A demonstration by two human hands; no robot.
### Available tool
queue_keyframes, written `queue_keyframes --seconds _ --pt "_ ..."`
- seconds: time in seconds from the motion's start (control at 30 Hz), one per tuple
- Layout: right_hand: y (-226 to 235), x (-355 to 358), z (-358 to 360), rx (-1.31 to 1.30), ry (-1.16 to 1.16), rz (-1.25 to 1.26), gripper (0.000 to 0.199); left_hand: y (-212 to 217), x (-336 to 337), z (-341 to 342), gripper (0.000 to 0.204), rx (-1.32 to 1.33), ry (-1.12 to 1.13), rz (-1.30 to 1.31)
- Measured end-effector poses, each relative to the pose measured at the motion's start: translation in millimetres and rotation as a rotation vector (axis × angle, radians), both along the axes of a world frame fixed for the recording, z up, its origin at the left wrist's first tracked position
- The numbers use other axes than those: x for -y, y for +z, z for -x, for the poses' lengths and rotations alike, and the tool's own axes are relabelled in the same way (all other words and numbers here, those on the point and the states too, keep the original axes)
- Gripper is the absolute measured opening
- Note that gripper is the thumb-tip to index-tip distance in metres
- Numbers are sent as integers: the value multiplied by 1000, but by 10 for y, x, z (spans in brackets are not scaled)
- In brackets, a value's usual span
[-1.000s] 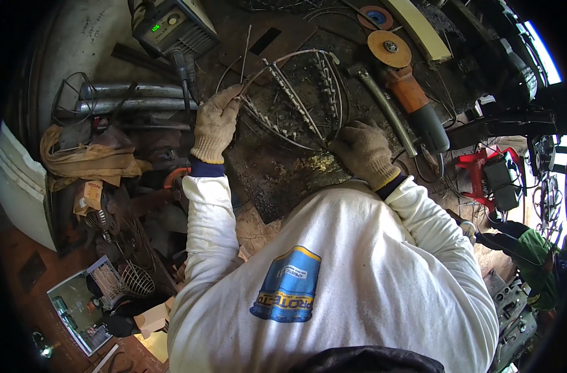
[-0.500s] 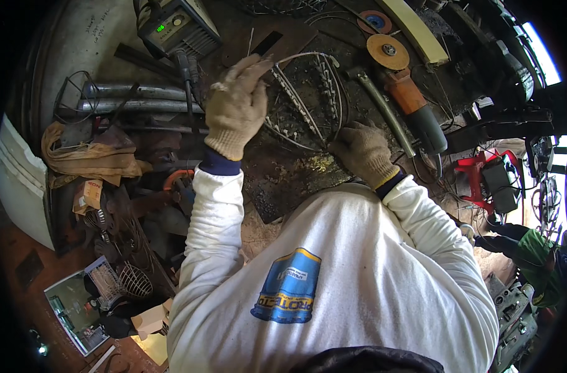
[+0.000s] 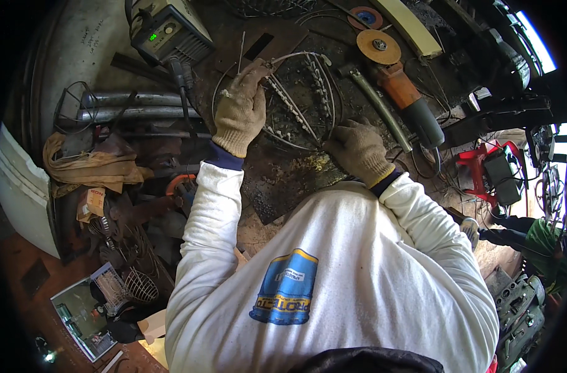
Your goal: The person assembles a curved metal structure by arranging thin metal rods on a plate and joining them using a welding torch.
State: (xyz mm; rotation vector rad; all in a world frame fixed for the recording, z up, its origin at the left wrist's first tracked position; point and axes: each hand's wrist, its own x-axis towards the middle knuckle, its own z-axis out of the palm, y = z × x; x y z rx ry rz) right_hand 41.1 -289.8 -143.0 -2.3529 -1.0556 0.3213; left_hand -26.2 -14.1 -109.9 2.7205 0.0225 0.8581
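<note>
A round frame of bent metal rod [image 3: 289,104] lies on the dark, dirty bench top, with straight bars across it and pale lumps along the bars. My left hand [image 3: 241,113], in a beige knitted glove, is closed on the frame's left side. A thin rod [image 3: 242,53] sticks up beyond its fingers. At the lower right of the frame, my gloved right hand [image 3: 360,149] grips the rim, fingers curled and partly hidden. Just right of the frame lies a metal tube [image 3: 380,110], beside an orange and grey angle grinder [image 3: 403,90] with a tan disc.
A welding machine [image 3: 171,34] with a lit green display stands at the far left. Metal pipes [image 3: 137,99] and a brown cloth [image 3: 87,163] lie left of my arm. At the right are a red plastic stool [image 3: 473,174] and another person's green clothing [image 3: 540,239].
My left hand has shifted slightly right and nearer, its fingers more curled, and a curved rod now shows left of it. My right hand stays at the frame's lower right. The view has shifted slightly.
</note>
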Motion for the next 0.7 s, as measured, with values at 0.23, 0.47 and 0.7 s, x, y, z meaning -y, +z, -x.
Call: queue_keyframes --seconds 0.23,0.47,0.7 --pt "49 0 -7 -6 -2 58 27 45 -25 34 24 -57 123 60" --pt "154 15 -34 9 56 76 23 303 216 22 26 -106 154 -121" --pt "21 8 -31 52 71 -1 24 396 631 192 44 -421 -317 -430"
